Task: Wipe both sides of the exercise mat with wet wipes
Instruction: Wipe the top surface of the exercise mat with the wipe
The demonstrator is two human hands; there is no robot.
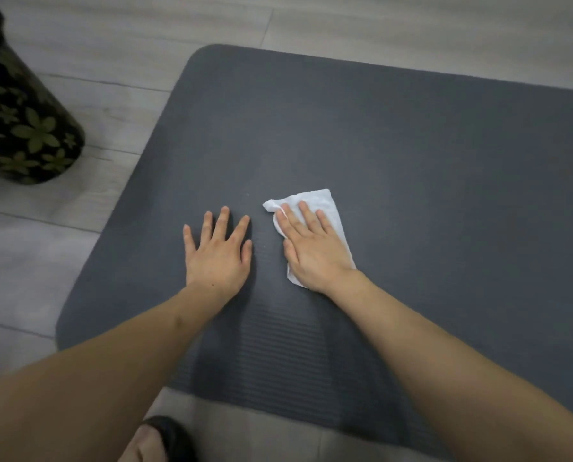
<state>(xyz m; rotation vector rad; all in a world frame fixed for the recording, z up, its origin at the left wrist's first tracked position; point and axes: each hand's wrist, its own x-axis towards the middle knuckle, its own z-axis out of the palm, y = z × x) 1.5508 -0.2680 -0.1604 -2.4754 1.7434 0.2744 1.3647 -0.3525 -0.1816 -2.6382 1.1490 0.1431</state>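
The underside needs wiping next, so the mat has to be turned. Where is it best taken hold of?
Probably the mat's rounded near-left corner, reached from the floor side: that edge lies free, clear of the left hand and of the right hand pressing the wipe.

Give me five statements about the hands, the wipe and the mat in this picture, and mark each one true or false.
1. The right hand presses flat on the white wet wipe. True.
2. The left hand holds a second wipe. False: it lies bare on the mat, fingers spread, holding nothing.
3. The exercise mat is rolled up. False: it lies spread flat on the floor.
4. The wipe lies on the mat's surface, not on the floor. True.
5. The dark flower-patterned object sits on the mat. False: it stands on the floor, off the mat's left edge.
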